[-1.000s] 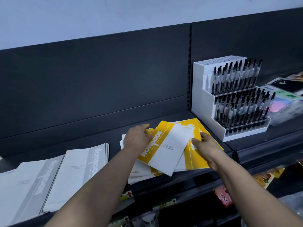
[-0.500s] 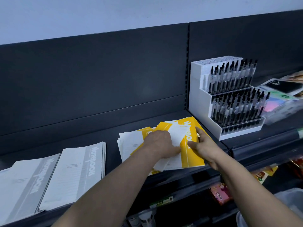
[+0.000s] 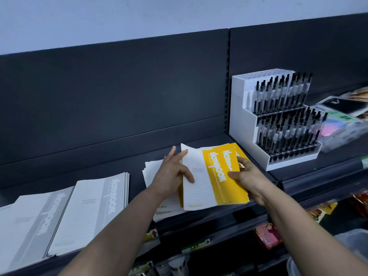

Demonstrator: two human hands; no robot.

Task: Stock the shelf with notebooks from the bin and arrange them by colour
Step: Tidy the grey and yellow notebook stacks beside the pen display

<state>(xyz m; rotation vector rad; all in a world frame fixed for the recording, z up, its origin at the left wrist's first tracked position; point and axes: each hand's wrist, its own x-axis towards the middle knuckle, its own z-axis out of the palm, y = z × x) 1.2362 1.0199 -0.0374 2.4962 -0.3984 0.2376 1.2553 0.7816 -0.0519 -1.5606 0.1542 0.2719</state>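
Observation:
Yellow-and-white notebooks (image 3: 217,178) form a loose stack on the dark shelf (image 3: 119,156), right of centre. My right hand (image 3: 247,178) grips the stack's right edge, thumb on the yellow cover. My left hand (image 3: 173,174) rests on the stack's left side, fingers spread, thumb pressing the top white cover. More of the same notebooks (image 3: 153,170) stick out to the left under my left hand. Two piles of grey notebooks (image 3: 87,210) lie at the left end of the shelf.
A white tiered pen display (image 3: 276,120) full of black pens stands right of the yellow stack. Wrapped stationery packs (image 3: 342,120) lie at far right. Lower shelves (image 3: 264,234) hold packaged goods. A translucent bin rim (image 3: 350,244) shows at bottom right.
The fanned yellow notebooks have been drawn together into a squarer stack. My left hand shifted from on top to the stack's left side; my right hand now grips the right edge.

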